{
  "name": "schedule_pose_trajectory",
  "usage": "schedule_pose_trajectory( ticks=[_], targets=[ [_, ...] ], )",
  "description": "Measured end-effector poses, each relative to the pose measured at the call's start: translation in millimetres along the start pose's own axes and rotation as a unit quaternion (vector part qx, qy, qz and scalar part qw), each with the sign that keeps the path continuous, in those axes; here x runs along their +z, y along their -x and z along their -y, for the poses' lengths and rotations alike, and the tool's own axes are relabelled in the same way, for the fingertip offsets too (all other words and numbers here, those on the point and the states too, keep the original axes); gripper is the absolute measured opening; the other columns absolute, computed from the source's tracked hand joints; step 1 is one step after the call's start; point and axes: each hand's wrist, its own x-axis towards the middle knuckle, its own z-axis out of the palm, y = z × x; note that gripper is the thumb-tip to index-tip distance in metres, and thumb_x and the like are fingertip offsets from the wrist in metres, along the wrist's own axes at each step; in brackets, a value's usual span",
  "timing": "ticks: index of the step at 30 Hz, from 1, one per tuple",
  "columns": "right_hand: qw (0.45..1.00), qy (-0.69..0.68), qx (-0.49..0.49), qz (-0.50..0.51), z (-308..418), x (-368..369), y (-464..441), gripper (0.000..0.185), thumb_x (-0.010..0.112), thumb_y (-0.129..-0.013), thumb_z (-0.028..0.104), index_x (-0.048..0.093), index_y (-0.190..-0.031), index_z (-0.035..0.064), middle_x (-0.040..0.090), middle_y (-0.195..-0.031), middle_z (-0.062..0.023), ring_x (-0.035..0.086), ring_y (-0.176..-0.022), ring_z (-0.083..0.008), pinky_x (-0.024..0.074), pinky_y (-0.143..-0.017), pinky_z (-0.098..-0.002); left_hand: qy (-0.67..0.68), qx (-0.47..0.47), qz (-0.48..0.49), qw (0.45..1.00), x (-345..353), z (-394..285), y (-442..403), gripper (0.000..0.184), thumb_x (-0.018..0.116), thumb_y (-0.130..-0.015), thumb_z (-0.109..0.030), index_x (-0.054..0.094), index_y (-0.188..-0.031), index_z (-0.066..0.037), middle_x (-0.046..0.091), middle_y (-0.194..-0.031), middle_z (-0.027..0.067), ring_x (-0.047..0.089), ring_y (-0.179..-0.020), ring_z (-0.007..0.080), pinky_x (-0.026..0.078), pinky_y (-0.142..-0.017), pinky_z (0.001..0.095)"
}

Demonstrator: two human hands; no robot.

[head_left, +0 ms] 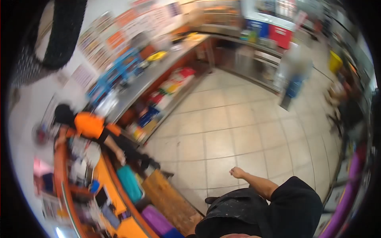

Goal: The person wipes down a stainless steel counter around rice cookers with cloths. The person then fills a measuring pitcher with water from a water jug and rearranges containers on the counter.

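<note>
My right hand (pixel 237 172) hangs in front of my dark apron (pixel 234 210), over the tiled floor (pixel 222 142). Its fingers are curled in, and no object shows in it. Low in the view, my left hand (pixel 195 219) is small and blurred beside the right edge of a brown wooden board (pixel 168 198); its fingers cannot be made out, nor whether it touches the board. A teal bin (pixel 129 184) and a purple container (pixel 156 220) are to the left of the board.
A co-worker in an orange top (pixel 89 125) leans at the orange counter (pixel 113 194) on the left. Behind runs a steel table (pixel 145 81) with a loaded lower shelf. Another person, blurred, is near the red bin (pixel 279 36). Dark objects line the right side.
</note>
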Motion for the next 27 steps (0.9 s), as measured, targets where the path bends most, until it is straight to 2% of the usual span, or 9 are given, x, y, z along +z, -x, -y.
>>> schedule_pose_trajectory(
  ticks=[5,7,8,9,10,14,16,24,27],
  targets=[
    [0.92,-0.119,0.245,-0.282,-236.9,-87.5,176.3,0.026,0.061,-0.086,0.024,0.07,-0.096,0.0016,0.071,-0.091,-0.0188,0.067,-0.088,-0.0319,0.0521,-0.08,-0.0431,-0.185,0.033,0.207,0.96,47.3,-93.0,-5.4,0.027,0.053,-0.092,-0.025,0.063,-0.095,0.0,0.063,-0.086,0.0193,0.06,-0.079,0.0326,0.049,-0.073,0.0459],
    [0.813,-0.292,0.336,-0.374,-371.7,-52.0,275.9,0.019,0.059,-0.084,0.015,0.068,-0.09,0.0002,0.067,-0.078,-0.0159,0.062,-0.061,-0.0264,0.0503,-0.055,-0.0407,-0.237,0.042,0.248,0.938,67.0,-151.9,6.1,0.028,0.052,-0.092,-0.026,0.064,-0.091,0.0,0.064,-0.081,0.0181,0.061,-0.074,0.0309,0.05,-0.069,0.0453],
    [0.802,-0.21,0.327,-0.454,-451.1,-16.1,327.7,0.017,0.057,-0.082,0.013,0.068,-0.082,0.0005,0.065,-0.072,-0.0155,0.057,-0.052,-0.0254,0.0468,-0.047,-0.0395,-0.253,0.051,0.259,0.931,82.9,-189.3,14.3,0.029,0.052,-0.093,-0.026,0.065,-0.09,0.0,0.065,-0.078,0.0175,0.062,-0.071,0.0301,0.051,-0.067,0.0451],
    [0.805,-0.185,0.433,-0.36,-442.3,-40.4,400.7,0.02,0.055,-0.084,0.015,0.067,-0.076,0.0005,0.064,-0.07,-0.0167,0.057,-0.053,-0.0279,0.0484,-0.049,-0.0385,-0.25,0.071,0.268,0.928,103.0,-229.3,22.4,0.03,0.052,-0.093,-0.027,0.065,-0.088,-0.001,0.065,-0.076,0.0169,0.063,-0.068,0.0293,0.052,-0.065,0.0448],
    [0.801,0.024,0.491,-0.34,-495.0,-1.9,456.3,0.028,0.054,-0.087,0.019,0.07,-0.09,-0.0047,0.07,-0.092,-0.0247,0.068,-0.085,-0.0363,0.0525,-0.078,-0.048,-0.22,0.098,0.274,0.931,126.9,-271.8,40.8,0.031,0.051,-0.093,-0.028,0.066,-0.086,-0.001,0.066,-0.074,0.0163,0.063,-0.066,0.0285,0.052,-0.063,0.0446],
    [0.597,-0.253,0.709,-0.278,-480.8,-48.1,566.8,0.031,0.052,-0.091,0.022,0.066,-0.095,-0.006,0.068,-0.078,-0.0199,0.065,-0.073,-0.032,0.0523,-0.067,-0.0473,-0.025,0.224,0.357,0.907,232.8,-408.9,139.1,0.036,0.058,-0.094,-0.033,0.059,-0.115,-0.005,0.068,-0.095,0.0146,0.065,-0.077,0.0244,0.053,-0.058,0.0412],
    [0.476,-0.46,0.639,-0.393,-493.8,-86.3,552.4,0.019,0.052,-0.09,0.02,0.061,-0.093,0.004,0.055,-0.07,-0.0161,0.051,-0.053,-0.0278,0.0446,-0.045,-0.0503,-0.065,0.218,0.371,0.9,266.4,-435.1,185.7,0.037,0.059,-0.093,-0.032,0.059,-0.116,-0.003,0.068,-0.096,0.014,0.065,-0.078,0.0239,0.054,-0.059,0.0402],
    [0.63,-0.446,0.45,-0.449,-604.1,-401.9,413.6,0.028,0.061,-0.092,0.03,0.065,-0.105,0.0057,0.06,-0.093,-0.0068,0.053,-0.078,-0.0178,0.0489,-0.064,-0.0401,-0.284,0.144,0.465,0.826,393.1,-497.0,202.4,0.035,0.059,-0.094,-0.032,0.067,-0.106,0.0,0.066,-0.09,0.0139,0.065,-0.081,0.0266,0.057,-0.071,0.0499],
    [0.678,-0.409,0.405,-0.457,-661.0,-503.9,395.0,0.031,0.062,-0.091,0.033,0.066,-0.105,0.0063,0.062,-0.09,-0.0056,0.055,-0.074,-0.0159,0.0478,-0.062,-0.0352,-0.185,0.39,0.544,0.719,404.0,-569.1,209.9,0.032,0.065,-0.088,-0.032,0.066,-0.093,-0.001,0.063,-0.079,0.0108,0.063,-0.074,0.0239,0.056,-0.069,0.0431]
  ],
)
